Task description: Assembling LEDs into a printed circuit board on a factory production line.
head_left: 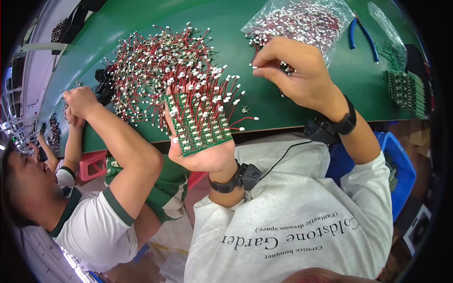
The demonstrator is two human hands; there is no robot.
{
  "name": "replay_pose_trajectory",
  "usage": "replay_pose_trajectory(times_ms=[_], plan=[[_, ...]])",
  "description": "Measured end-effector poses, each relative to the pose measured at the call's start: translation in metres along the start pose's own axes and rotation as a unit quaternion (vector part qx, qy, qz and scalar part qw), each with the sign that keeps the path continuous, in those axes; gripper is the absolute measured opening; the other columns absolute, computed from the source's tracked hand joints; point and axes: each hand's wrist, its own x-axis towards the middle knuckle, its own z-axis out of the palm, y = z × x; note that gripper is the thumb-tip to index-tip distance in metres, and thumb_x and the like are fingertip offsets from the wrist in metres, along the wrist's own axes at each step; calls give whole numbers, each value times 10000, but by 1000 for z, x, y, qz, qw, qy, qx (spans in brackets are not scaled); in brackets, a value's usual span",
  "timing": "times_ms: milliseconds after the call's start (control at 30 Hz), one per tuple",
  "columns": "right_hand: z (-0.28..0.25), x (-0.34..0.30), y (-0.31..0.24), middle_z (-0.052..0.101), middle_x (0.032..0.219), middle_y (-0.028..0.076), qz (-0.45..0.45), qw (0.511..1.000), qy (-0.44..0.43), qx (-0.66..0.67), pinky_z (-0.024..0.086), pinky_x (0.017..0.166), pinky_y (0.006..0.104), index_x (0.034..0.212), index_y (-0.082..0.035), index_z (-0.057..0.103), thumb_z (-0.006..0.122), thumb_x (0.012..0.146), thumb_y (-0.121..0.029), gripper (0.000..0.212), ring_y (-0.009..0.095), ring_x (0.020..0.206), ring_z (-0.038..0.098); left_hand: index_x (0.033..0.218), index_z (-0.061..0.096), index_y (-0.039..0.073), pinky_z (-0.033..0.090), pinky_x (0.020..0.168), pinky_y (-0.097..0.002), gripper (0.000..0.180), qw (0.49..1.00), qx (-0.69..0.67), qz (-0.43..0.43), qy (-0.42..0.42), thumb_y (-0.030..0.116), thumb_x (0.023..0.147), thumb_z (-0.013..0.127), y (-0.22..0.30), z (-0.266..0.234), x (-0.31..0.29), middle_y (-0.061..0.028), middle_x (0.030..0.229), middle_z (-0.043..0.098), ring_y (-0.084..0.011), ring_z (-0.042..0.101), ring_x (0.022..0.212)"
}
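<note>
My left hand holds up a green circuit board from below, its face crowded with small white connectors and red wires sticking upward. My right hand is over the green table at the mouth of a clear plastic bag of red-wired connectors, thumb and forefinger pinched on one small white-tipped wire. Both wrists wear black bands, with a thin black cable running from the left one across my grey shirt.
A big heap of red wired connectors lies on the green table. Blue-handled pliers and stacked green boards sit at the right. A co-worker's hands work at the left table edge. A blue bin stands lower right.
</note>
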Motion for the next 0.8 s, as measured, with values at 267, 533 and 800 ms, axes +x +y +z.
replay_pose_trajectory(times_ms=[267, 533, 800], plan=[[10, -24, -72, 639, 846, 94, -15, 980, -29, 198, 510, 623, 335, 917, -22, 707, 764, 730, 56, 211, 248, 731, 626, 1527, 235, -12, 412, 1063, -543, 819, 986, -125, -70, -81, 380, 849, 475, -13, -2, -3, -266, 1431, 439, -391, 476, 1292], [18, -31, -67, 618, 812, 90, 19, 989, -2, 148, 507, 573, 322, 858, -20, 650, 721, 744, 12, 138, 237, 690, 637, 1462, 347, -24, 479, 925, -461, 876, 987, 156, 21, -18, 500, 765, 433, -31, 31, -17, -243, 1320, 516, -330, 563, 1150], [11, -40, -60, 610, 816, 95, -20, 991, 39, 128, 502, 546, 328, 860, 3, 637, 728, 727, 18, 162, 248, 656, 622, 1461, 336, -42, 482, 929, -461, 870, 969, 239, -1, -57, 478, 769, 425, -33, 44, -23, -247, 1302, 537, -325, 591, 1118]])
